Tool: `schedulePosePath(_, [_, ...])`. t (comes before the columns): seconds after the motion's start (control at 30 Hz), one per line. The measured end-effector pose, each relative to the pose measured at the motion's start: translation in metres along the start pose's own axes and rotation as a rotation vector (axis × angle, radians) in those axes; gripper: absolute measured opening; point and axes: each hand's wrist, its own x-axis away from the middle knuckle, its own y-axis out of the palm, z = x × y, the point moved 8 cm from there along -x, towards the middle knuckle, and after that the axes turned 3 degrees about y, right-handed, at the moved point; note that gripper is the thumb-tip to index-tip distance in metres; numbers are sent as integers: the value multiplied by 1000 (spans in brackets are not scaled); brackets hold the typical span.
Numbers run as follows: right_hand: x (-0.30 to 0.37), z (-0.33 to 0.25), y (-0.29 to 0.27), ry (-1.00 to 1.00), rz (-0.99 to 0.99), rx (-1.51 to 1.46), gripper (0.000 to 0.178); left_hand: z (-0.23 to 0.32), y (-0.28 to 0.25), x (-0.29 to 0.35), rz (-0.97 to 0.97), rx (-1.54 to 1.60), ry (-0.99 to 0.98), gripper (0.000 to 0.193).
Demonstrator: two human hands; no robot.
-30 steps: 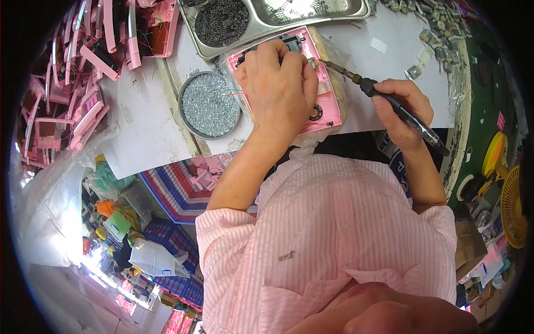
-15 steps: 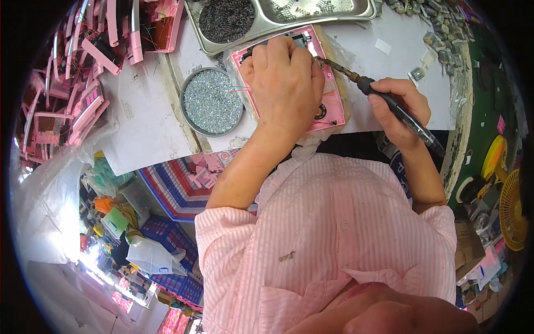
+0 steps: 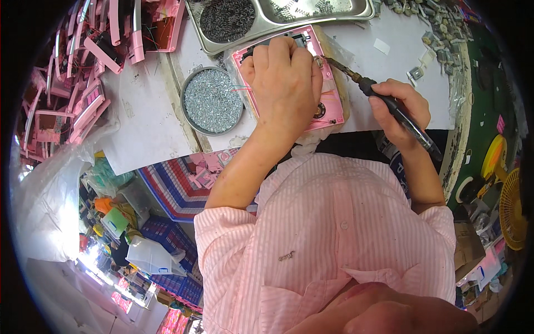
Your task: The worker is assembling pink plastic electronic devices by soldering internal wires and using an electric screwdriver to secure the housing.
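Cluttered assembly bench, white paper sheet (image 3: pixel 150 117) over the worktop, fabric and bins on the floor beyond its near edge.

Pink housing (image 3: pixel 331 106) lies flat near the middle of the worktop, close to the near edge. Left hand (image 3: pixel 285 83) is spread flat over it, palm down, fingers together, pressing it to the paper. Right hand (image 3: pixel 401 111) is wrapped around a black electric screwdriver (image 3: pixel 389 106), held slanted, bit (image 3: pixel 334 62) meeting the housing's far right corner just beside the left fingertips.

Round tin of small screws (image 3: pixel 212 101) sits touching-close on the housing's left. Metal tray (image 3: pixel 278 16) with dark springs (image 3: pixel 223 19) runs along the far edge. Heap of pink shells (image 3: pixel 83 72) fills the far left corner. Loose metal clips (image 3: pixel 428 22) scattered at the far right.

Step in hand, my read: driving a screw at that corner. To do it well:
- bring the driver more upright over the screw; the slant risks cam-out
- keep the palm load on the housing so it doesn't spin
- keep fingertips clear of the bit
- watch the thin red wire (image 3: pixel 240 88) poking out on the left, don't pinch it

Can't tell if the screw is seated; hand hides it.
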Motion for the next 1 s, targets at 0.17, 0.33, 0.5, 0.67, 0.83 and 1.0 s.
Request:
schedulePosePath(0.17, [-2,-2,2,10,-3,-14,23,-1,-2,1,-33,-12,6,20])
schedulePosePath(0.33, [0,0,-16,23,32,32,22,-27,-37,8,-194,5,10,36])
schedulePosePath(0.5, [-2,3,-26,47,84,14,22,-56,-46,31,-392,-49,138,23])
schedulePosePath(0.67, [-7,-4,-21,42,92,-21,22,-65,-47,25,-254,298,13,12])
schedulePosePath(0.83, [-18,-14,-1,42,77,-121,25,-61,-33,28,-56,712,-430,6])
schedulePosePath(1.0, [-38,-26,51,168,-103,-309,38,-60,-6,39,-25,1075,-691,9])
